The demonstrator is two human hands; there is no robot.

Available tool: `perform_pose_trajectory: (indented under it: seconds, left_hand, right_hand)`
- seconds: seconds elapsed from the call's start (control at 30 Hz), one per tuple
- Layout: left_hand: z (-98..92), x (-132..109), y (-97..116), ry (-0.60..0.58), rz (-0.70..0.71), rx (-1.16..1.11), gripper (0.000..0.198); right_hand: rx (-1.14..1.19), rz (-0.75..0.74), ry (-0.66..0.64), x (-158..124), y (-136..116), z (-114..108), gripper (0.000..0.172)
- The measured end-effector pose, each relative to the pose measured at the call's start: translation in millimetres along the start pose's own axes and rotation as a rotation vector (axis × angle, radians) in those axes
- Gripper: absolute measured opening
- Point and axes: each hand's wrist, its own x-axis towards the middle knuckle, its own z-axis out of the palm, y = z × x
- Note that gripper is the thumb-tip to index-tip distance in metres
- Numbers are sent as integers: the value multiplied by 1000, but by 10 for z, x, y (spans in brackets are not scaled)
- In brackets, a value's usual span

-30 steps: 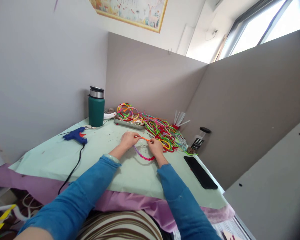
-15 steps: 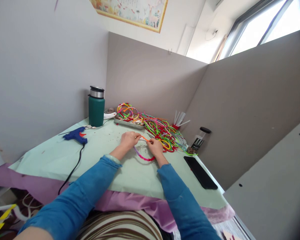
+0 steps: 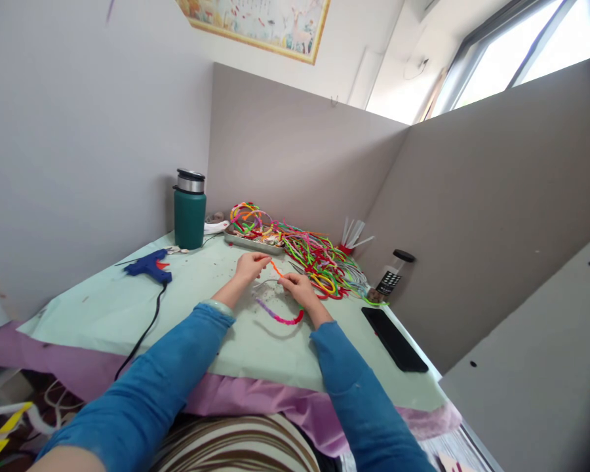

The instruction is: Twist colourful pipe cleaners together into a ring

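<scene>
My left hand point(image 3: 250, 269) pinches one end of a short orange pipe cleaner point(image 3: 276, 268) above the table. My right hand point(image 3: 299, 290) has its fingers closed on the pipe cleaner's other end, where it meets a curved band point(image 3: 286, 321). Purple, pink and red fuzzy wrapping covers the band's near side. A bare, pale grey end of it sticks out leftward from my right fingertips. Part of the band lies hidden behind my right hand, and its shadow falls on the table.
A heap of coloured pipe cleaners point(image 3: 319, 259) lies beyond my hands, beside a metal tray point(image 3: 255, 244). On the left are a blue glue gun point(image 3: 150, 265) with a cord and a green bottle point(image 3: 189, 216). A black phone point(image 3: 394, 339) and a clear jar point(image 3: 389, 280) sit right.
My left hand has moved a little up and left, and the orange pipe cleaner now slants more steeply. My right hand has shifted slightly left, and the curved band has tilted and moved left.
</scene>
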Motion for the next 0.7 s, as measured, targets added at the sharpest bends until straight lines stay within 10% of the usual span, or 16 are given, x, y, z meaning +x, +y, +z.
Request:
perform_pose_trajectory:
  seconds: [0.13, 0.33, 0.5, 0.7]
  left_hand:
    - [-12, -7, -7, 68, 2, 185, 29]
    - [24, -145, 64, 120, 359, 601, 33]
    - [46, -246, 138, 179, 614, 620, 56]
    - [81, -206, 126, 106, 856, 547, 33]
  right_hand:
    - [179, 75, 15, 4, -21, -5, 32]
    - [245, 124, 60, 36, 40, 8, 31]
    - [341, 164, 156, 71, 65, -5, 30]
    - [460, 190, 159, 76, 54, -40, 29]
